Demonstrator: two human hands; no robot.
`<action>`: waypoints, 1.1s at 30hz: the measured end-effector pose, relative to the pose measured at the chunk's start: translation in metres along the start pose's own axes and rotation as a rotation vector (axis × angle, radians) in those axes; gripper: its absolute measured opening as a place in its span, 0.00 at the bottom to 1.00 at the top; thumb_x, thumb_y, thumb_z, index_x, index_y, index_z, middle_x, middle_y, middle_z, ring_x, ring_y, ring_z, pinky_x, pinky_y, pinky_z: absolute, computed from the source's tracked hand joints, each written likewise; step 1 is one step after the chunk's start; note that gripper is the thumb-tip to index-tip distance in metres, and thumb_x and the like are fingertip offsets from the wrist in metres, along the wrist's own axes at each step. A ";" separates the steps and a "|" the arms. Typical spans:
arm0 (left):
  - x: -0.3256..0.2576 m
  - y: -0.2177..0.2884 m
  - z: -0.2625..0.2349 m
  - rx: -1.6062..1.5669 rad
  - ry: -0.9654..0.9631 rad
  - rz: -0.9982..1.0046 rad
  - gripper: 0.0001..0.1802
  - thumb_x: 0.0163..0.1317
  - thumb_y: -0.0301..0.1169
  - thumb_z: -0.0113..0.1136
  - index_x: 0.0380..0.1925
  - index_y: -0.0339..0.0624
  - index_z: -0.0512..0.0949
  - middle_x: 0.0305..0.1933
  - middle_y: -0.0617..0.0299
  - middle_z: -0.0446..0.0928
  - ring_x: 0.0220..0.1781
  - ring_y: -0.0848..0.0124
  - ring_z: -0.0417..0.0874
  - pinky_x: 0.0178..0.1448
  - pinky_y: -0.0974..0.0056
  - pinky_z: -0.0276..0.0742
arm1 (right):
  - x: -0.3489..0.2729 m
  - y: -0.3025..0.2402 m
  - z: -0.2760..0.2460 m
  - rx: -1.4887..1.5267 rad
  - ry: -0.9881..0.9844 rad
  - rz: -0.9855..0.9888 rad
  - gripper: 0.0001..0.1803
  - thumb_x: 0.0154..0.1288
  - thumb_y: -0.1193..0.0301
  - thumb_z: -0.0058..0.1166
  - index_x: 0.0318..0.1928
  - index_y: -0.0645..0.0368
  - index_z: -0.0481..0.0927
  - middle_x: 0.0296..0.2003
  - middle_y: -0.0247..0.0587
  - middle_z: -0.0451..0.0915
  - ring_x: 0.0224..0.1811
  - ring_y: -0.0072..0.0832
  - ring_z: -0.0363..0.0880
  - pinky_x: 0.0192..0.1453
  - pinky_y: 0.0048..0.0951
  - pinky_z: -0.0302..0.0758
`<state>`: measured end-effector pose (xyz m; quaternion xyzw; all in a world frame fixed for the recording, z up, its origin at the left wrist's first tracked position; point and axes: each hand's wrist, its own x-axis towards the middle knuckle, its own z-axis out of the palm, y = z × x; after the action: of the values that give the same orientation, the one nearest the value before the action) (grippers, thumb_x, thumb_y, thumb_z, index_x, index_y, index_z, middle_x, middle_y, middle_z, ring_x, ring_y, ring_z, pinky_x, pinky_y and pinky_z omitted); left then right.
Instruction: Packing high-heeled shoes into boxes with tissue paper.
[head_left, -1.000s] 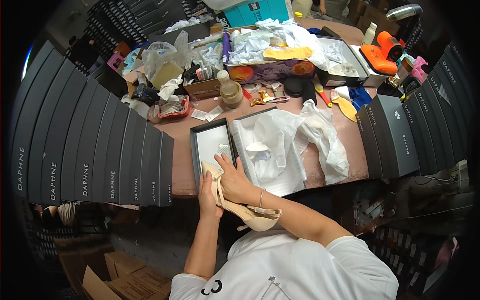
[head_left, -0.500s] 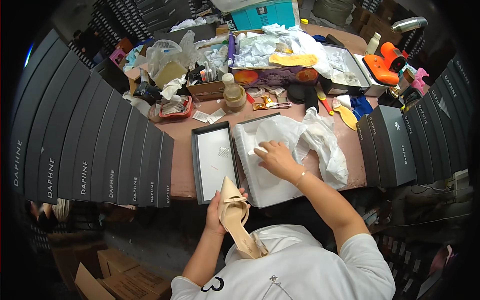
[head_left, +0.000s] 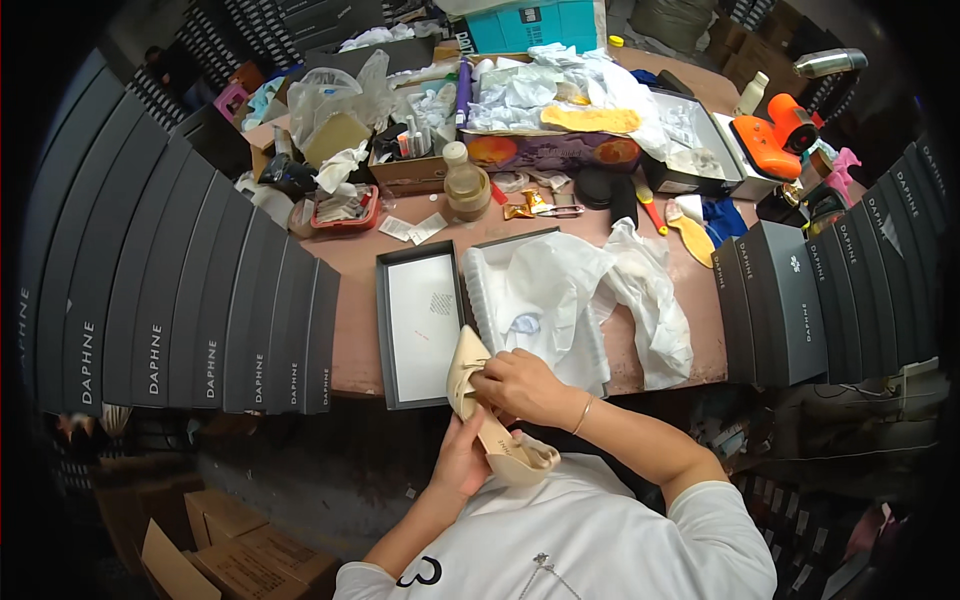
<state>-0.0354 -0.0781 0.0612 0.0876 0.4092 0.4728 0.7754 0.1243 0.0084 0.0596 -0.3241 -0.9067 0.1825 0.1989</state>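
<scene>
Shirt (head_left: 620, 540): was white and loose.
Sleeves (head_left: 725, 520): were short, in the same white.
Chest print (head_left: 430, 573): was black and curved, on the left side.
Necklace (head_left: 543, 565): was a fine silvery chain with a small pendant (head_left: 541, 559).
Right wrist (head_left: 573, 408): wore a thin metallic bangle (head_left: 583, 415).

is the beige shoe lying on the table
No, the left hand holds the beige shoe, with the right hand at its front.

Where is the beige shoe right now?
In the head view, below centre, the beige shoe is in the left hand, the right hand at its front.
</scene>
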 end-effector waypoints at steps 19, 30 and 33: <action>0.024 -0.024 0.002 0.045 0.121 0.139 0.24 0.71 0.49 0.47 0.59 0.50 0.62 0.46 0.61 0.72 0.35 0.70 0.76 0.39 0.61 0.79 | 0.038 0.006 0.031 -0.097 0.319 0.113 0.29 0.49 0.74 0.62 0.56 0.54 0.73 0.53 0.49 0.72 0.58 0.45 0.71 0.58 0.45 0.70; 0.052 -0.002 -0.028 -0.064 0.102 0.009 0.30 0.71 0.53 0.42 0.56 0.37 0.69 0.43 0.56 0.76 0.38 0.67 0.79 0.44 0.60 0.80 | -0.002 0.114 0.050 -0.067 0.124 0.496 0.20 0.53 0.69 0.61 0.46 0.60 0.74 0.34 0.54 0.76 0.40 0.49 0.78 0.42 0.43 0.78; 0.052 0.006 -0.028 -0.148 0.112 0.030 0.30 0.71 0.54 0.41 0.56 0.38 0.69 0.46 0.56 0.76 0.44 0.66 0.79 0.49 0.59 0.80 | 0.017 0.051 -0.007 0.401 0.222 0.444 0.18 0.53 0.72 0.62 0.45 0.60 0.75 0.40 0.49 0.78 0.44 0.45 0.79 0.46 0.39 0.77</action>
<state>-0.0483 -0.0398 0.0171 0.0095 0.4145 0.5173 0.7487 0.1416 0.0579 0.0468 -0.4861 -0.7326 0.3602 0.3118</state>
